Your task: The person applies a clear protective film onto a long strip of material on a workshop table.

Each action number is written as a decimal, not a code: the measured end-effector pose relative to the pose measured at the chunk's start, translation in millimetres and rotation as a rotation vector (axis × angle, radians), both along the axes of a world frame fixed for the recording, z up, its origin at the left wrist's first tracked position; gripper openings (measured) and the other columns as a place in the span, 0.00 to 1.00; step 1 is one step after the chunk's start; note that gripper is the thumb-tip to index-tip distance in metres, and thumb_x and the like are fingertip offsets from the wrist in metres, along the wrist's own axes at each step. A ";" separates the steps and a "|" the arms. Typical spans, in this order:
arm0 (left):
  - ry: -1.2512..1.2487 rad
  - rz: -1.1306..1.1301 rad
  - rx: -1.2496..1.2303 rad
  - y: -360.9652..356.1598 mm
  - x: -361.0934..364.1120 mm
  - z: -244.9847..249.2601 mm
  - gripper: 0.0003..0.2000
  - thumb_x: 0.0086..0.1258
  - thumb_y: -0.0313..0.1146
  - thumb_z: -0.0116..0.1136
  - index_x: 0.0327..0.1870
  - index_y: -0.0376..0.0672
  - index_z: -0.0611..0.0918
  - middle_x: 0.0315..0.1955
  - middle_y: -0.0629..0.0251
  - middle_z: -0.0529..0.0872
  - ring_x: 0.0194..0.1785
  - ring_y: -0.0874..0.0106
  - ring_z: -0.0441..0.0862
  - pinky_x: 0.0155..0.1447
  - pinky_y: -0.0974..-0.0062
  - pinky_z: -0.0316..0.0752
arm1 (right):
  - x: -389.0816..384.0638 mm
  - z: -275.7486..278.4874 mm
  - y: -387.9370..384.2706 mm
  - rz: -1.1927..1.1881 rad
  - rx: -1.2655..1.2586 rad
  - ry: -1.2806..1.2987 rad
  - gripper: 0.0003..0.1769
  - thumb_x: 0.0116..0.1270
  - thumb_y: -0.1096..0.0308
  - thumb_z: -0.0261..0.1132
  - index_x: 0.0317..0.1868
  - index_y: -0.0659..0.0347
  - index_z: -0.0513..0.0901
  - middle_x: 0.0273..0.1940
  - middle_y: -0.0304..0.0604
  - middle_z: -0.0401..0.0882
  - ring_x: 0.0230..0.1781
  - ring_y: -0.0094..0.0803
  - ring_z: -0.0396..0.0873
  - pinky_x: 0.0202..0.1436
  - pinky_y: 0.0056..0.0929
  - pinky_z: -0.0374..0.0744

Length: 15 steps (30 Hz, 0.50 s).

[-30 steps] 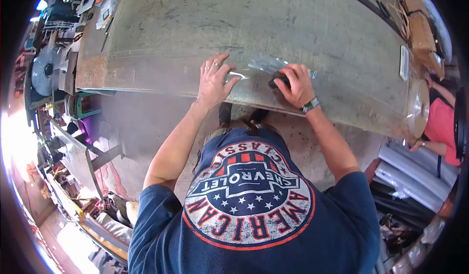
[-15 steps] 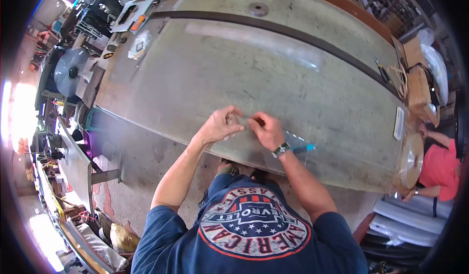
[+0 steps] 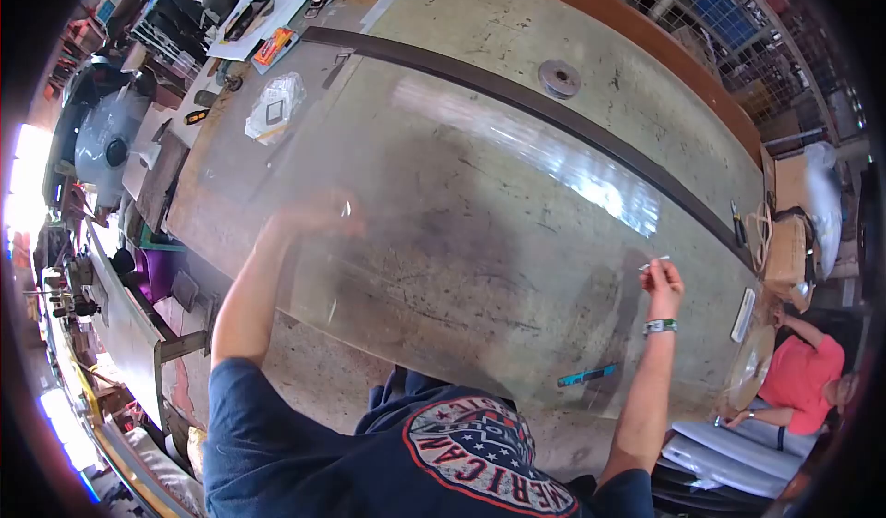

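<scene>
My right hand [image 3: 663,280] is closed above the right part of the worktable [image 3: 443,306], pinching a small whitish piece [image 3: 655,263] that looks like a scrap of plastic. Over the table's left part, my left hand [image 3: 323,215] is smeared by motion. A small bright glint shows at its fingers, and I cannot make out what it is. Near the front edge, between my arms, lies a flat teal strip-shaped object [image 3: 587,376]. Beyond my hands a shiny, clear plastic strip [image 3: 591,186] stretches across the tabletop.
A dark long bar [image 3: 517,77] crosses the table, with a round metal disc [image 3: 559,78] behind it. Pliers [image 3: 737,223] lie at the right, a plastic bag [image 3: 275,110] at the left. A person in a pink shirt [image 3: 805,379] is beside the table's right end.
My hands were close together at the front edge. My left hand has swung left and my right hand right, away from each other. The teal object, formerly partly behind my right wrist, shows fully.
</scene>
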<state>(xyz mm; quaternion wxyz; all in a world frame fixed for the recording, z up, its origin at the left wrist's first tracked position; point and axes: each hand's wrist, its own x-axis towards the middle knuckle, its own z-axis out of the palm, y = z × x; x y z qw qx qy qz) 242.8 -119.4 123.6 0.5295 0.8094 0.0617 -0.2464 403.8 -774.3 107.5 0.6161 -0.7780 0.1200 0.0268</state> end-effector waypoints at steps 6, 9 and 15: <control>-0.319 0.402 0.233 35.5 175.7 -21.2 0.12 0.67 0.38 0.70 0.39 0.37 0.89 0.28 0.68 0.88 0.31 0.79 0.81 0.33 0.74 0.74 | 94.2 -3.4 -19.2 -0.110 -0.084 0.038 0.08 0.71 0.60 0.72 0.40 0.54 0.85 0.31 0.32 0.85 0.28 0.20 0.81 0.30 0.20 0.72; -0.434 0.402 0.439 32.6 218.4 -32.6 0.13 0.68 0.39 0.70 0.42 0.38 0.89 0.30 0.65 0.89 0.35 0.74 0.85 0.38 0.70 0.77 | 129.0 -21.1 -15.9 -0.175 -0.258 0.074 0.09 0.70 0.60 0.73 0.36 0.56 0.86 0.28 0.33 0.82 0.25 0.19 0.77 0.29 0.20 0.72; -0.814 0.477 0.762 25.5 233.5 -103.8 0.13 0.63 0.41 0.75 0.37 0.40 0.89 0.49 0.60 0.90 0.50 0.63 0.84 0.59 0.64 0.76 | 136.2 -63.3 -8.8 -0.193 -0.308 0.054 0.10 0.66 0.63 0.76 0.37 0.62 0.88 0.27 0.31 0.81 0.26 0.20 0.74 0.30 0.23 0.72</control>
